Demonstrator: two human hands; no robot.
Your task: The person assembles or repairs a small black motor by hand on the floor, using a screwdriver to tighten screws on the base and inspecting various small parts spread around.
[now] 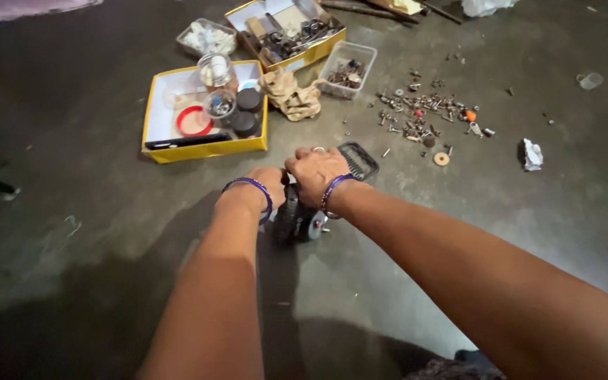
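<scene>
Both hands were clamped down on a small black wheeled part with ribbed rubber tyres that sat on the dark grey concrete floor, directly below the wrists. The left hand was curled closed over the part's near-left side, and the right hand was folded shut over its top, fingers wrapped and a ring showing on one of them (each wrist wore a purple bangle). Just beyond the right hand's knuckles lay a black ribbed plastic grille piece, touching or nearly touching the fingers; which, I could not tell. Farther out on the floor stood a shallow yellow-edged cardboard box holding clear jars, dark caps and a red ring, with a crumpled tan cloth just beside its right edge. A second yellow box of metal fittings lay behind it, with two clear plastic tubs near it. To the right, well apart from the hands, a scatter of loose screws, nuts and washers spread across the concrete, and a crumpled white scrap of paper lay beyond them.
</scene>
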